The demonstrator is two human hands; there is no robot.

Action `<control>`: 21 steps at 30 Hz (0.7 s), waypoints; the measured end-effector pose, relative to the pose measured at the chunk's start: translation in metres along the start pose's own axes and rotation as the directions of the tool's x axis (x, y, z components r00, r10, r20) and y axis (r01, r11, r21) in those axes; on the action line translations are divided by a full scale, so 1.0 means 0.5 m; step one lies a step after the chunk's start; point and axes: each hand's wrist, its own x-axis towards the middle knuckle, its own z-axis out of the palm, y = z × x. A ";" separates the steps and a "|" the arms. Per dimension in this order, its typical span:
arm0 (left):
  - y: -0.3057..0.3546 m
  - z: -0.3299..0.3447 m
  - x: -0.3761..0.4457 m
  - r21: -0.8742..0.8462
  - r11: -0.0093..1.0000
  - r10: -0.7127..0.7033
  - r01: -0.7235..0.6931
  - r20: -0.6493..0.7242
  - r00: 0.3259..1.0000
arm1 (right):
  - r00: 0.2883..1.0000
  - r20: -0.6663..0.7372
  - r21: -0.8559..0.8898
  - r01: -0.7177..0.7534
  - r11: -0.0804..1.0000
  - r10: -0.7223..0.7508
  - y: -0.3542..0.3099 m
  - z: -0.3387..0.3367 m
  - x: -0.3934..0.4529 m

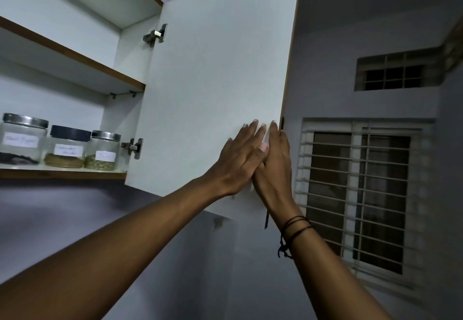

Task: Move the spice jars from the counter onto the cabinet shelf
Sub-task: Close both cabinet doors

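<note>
Three glass spice jars stand in a row on the lower cabinet shelf [62,173]: a steel-lidded jar [21,141] with dark contents, a black-lidded jar [67,148] with brown powder, and a smaller steel-lidded jar [104,151] with green seeds. Each has a white paper label. The white cabinet door [215,69] stands open to the right of the shelf. My left hand [240,159] lies flat against the door's inner face near its lower outer edge. My right hand [274,164] presses beside it, fingers straight, overlapping the left. Neither hand holds anything.
An upper shelf [75,59] with a brown edge is above the jars. Two metal hinges [156,34] [132,147] join door to cabinet. A barred window [358,194] and a small vent window [395,71] are on the right wall.
</note>
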 end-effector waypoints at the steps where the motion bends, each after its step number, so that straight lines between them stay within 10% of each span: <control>1: 0.006 -0.003 -0.004 0.004 1.000 0.013 -0.013 -0.011 1.000 | 0.999 -0.041 0.016 0.014 1.000 -0.013 -0.005 -0.001 -0.001; 12: 0.073 -0.178 -0.103 -0.070 0.955 0.273 -0.289 -0.182 0.945 | 0.959 -0.155 0.210 0.268 0.940 -0.239 -0.215 -0.010 -0.071; 21: 0.042 -0.444 -0.244 -0.254 0.950 0.075 -0.184 -0.388 0.919 | 0.891 -0.091 0.496 0.428 0.756 -0.445 -0.420 0.139 -0.098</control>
